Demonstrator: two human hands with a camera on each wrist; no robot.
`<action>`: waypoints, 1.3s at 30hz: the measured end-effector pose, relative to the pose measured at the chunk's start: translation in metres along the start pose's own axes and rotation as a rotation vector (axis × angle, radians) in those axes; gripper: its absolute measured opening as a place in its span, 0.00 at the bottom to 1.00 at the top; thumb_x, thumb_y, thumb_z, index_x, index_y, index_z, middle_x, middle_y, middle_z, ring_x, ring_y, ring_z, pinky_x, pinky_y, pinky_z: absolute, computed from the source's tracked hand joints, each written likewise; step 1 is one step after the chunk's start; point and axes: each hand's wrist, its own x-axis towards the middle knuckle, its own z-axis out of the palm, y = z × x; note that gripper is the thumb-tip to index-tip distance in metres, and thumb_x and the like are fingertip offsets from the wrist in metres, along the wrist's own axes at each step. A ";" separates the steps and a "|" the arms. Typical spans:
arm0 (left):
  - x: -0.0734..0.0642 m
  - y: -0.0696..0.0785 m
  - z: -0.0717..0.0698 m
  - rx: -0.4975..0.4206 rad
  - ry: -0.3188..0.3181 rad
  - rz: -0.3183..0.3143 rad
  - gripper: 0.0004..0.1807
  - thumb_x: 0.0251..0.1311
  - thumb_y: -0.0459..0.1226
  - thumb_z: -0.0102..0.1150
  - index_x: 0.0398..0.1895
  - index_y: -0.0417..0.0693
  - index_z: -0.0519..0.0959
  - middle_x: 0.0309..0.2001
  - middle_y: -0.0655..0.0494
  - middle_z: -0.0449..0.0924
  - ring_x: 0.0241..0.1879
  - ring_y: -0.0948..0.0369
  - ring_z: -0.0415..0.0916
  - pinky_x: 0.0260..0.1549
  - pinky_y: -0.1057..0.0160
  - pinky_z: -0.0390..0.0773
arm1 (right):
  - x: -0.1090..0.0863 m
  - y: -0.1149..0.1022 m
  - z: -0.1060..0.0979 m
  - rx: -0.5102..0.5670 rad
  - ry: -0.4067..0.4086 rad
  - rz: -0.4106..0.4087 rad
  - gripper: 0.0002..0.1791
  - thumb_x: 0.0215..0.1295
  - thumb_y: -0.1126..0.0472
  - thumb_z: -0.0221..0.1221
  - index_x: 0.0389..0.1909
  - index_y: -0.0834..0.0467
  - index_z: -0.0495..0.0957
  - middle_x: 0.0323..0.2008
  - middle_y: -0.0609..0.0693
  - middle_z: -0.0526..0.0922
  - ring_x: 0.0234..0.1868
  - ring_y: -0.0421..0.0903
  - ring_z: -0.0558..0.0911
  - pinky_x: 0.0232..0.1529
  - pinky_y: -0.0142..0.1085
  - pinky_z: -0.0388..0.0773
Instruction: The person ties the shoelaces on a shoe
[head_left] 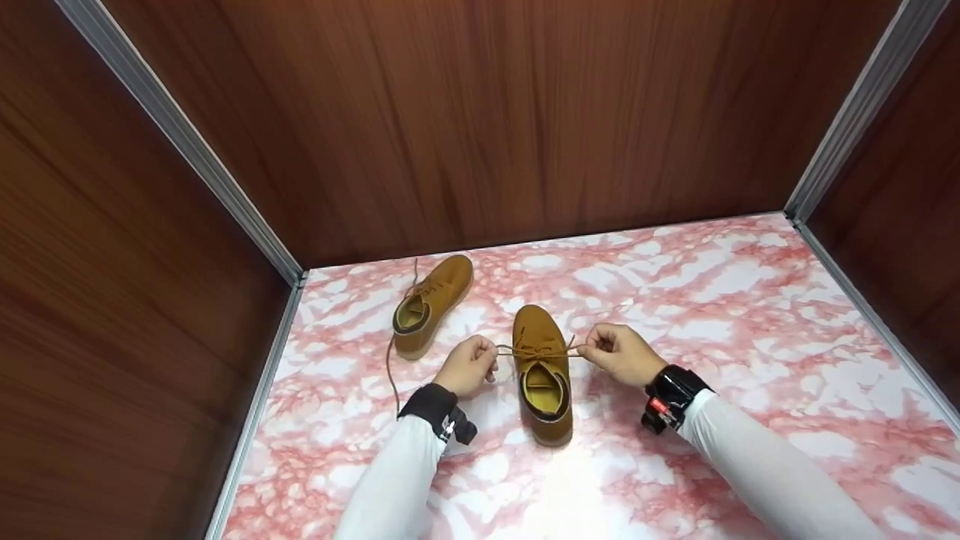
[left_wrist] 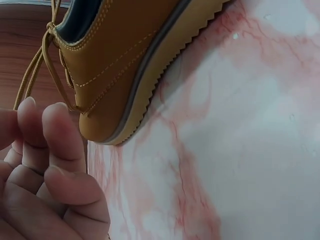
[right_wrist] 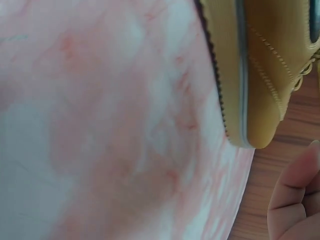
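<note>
A tan ankle shoe (head_left: 553,429) stands upright on the table, toe pointing away from me. Its brown shoelace (left_wrist: 47,60) is knotted at the top of the tongue, and the lace parts stretch out to both sides. On the left, my left hand (head_left: 468,366) pinches one side of the lace between thumb and finger. My right hand (head_left: 622,355) pinches the other side, to the right of the shoe. Both hands are held a little apart from the shoe's leather. In the right wrist view, only curled fingers (right_wrist: 295,195) show, and the pinched lace is out of sight.
A second tan shoe (head_left: 450,289) stands at the back left, its loose lace (head_left: 391,375) trailing toward my left wrist. The table (head_left: 720,322) has a pink and white marbled top. Dark wood panels (head_left: 480,120) with grey metal corner strips (head_left: 217,180) enclose it.
</note>
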 end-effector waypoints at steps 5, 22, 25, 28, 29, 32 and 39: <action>-0.001 -0.004 0.001 -0.029 0.029 -0.005 0.07 0.75 0.35 0.51 0.37 0.44 0.75 0.30 0.51 0.81 0.29 0.51 0.82 0.27 0.66 0.78 | -0.001 0.003 0.000 -0.006 -0.009 0.009 0.12 0.70 0.59 0.66 0.30 0.60 0.77 0.23 0.41 0.71 0.23 0.33 0.69 0.27 0.27 0.68; 0.013 0.013 0.014 -0.090 0.101 0.096 0.09 0.64 0.29 0.64 0.45 0.36 0.76 0.26 0.62 0.77 0.24 0.66 0.75 0.27 0.71 0.74 | 0.007 -0.014 -0.007 -0.128 -0.031 -0.025 0.13 0.68 0.57 0.69 0.27 0.54 0.76 0.25 0.42 0.75 0.25 0.36 0.72 0.28 0.28 0.71; 0.013 0.016 0.010 0.032 0.093 0.136 0.13 0.64 0.31 0.66 0.50 0.38 0.81 0.27 0.60 0.79 0.26 0.68 0.74 0.29 0.71 0.74 | 0.006 -0.018 -0.008 -0.195 -0.025 -0.065 0.16 0.66 0.55 0.71 0.24 0.52 0.75 0.23 0.41 0.75 0.24 0.36 0.72 0.29 0.30 0.71; 0.014 0.018 0.005 0.196 0.100 0.193 0.11 0.64 0.34 0.68 0.48 0.41 0.85 0.30 0.56 0.84 0.29 0.68 0.74 0.34 0.70 0.75 | 0.006 -0.019 -0.007 -0.253 0.004 -0.111 0.18 0.65 0.55 0.71 0.22 0.51 0.74 0.21 0.40 0.73 0.24 0.36 0.71 0.28 0.30 0.70; 0.014 0.019 0.004 0.247 0.103 0.210 0.09 0.65 0.35 0.69 0.46 0.42 0.87 0.31 0.55 0.85 0.29 0.69 0.74 0.35 0.69 0.76 | 0.006 -0.019 -0.007 -0.273 0.018 -0.123 0.18 0.66 0.56 0.71 0.21 0.51 0.73 0.21 0.40 0.73 0.23 0.37 0.71 0.28 0.30 0.69; 0.014 0.020 0.000 0.339 0.105 0.221 0.05 0.65 0.36 0.70 0.39 0.45 0.88 0.32 0.53 0.88 0.29 0.69 0.74 0.36 0.68 0.77 | 0.006 -0.018 -0.005 -0.346 0.071 -0.143 0.18 0.67 0.58 0.69 0.20 0.50 0.73 0.20 0.40 0.72 0.23 0.37 0.70 0.29 0.31 0.69; 0.013 0.020 -0.002 0.422 0.059 0.187 0.04 0.66 0.37 0.70 0.38 0.46 0.90 0.29 0.54 0.88 0.28 0.69 0.75 0.35 0.67 0.77 | 0.006 -0.013 0.000 -0.510 0.173 -0.100 0.21 0.70 0.57 0.63 0.16 0.49 0.69 0.15 0.42 0.69 0.19 0.41 0.69 0.28 0.37 0.67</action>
